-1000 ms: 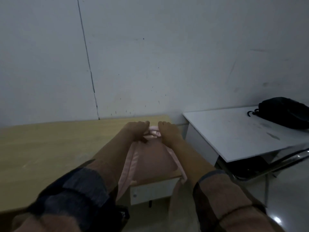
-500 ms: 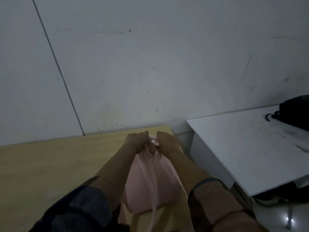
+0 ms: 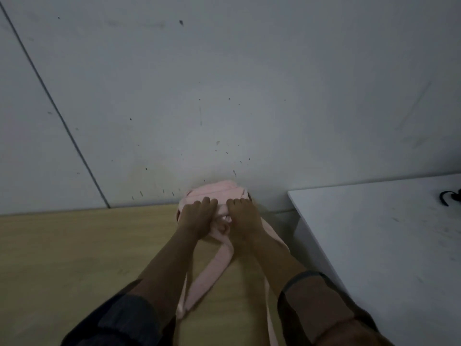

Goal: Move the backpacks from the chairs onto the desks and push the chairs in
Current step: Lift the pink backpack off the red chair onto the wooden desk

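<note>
bag spot: pink backpack (image 3: 216,193) is up on the wooden desk (image 3: 74,245), pushed to the far edge at about 12 o'clock from the person, looks like it's touching the wall (image 3: 224,83)

left hand (image 3: 197,217): lying over the top of the bag, fingers curled down into the fabric, so more of a bunched grip than a flat press

right hand (image 3: 243,217): same deal just beside it, fingers hooked over the top; the room's pretty dim so I can't swear whether it's clutching cloth or just pressing down

straps (image 3: 212,270): trailing back toward 6 o'clock along the desk, one long end seems to run off the near edge

what could go wrong: bag looks soft and slouchy, so once both hands let go it could flop forward off the wall, and those dangling straps could get snagged by a sleeve or the chair going in and drag it right back off

neighbour desk: white desk (image 3: 386,245) at 3 o'clock, a black strap (image 3: 446,197) peeking in at its far right

still to do: chair isn't in view here, so I'd guess pushing it in is still waiting
</note>
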